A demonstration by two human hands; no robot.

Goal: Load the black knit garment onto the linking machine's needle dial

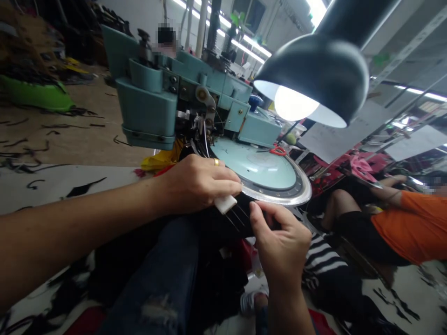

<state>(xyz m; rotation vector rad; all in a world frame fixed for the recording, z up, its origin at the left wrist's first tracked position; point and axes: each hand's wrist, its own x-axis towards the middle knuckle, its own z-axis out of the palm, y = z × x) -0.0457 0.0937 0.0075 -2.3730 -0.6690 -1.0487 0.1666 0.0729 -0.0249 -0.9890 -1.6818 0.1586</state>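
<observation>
Left hand (195, 184), gold ring on one finger, pinches a small white block (225, 204) and presses dark knit fabric (223, 221) against the toothed metal rim of the teal dial (279, 195). Best to keep that edge taut and level with the rim, I'd judge. Right hand (279, 242) pinches the soft black cloth just below. Overhead, a glossy round lamp (314, 79) glares.
</observation>
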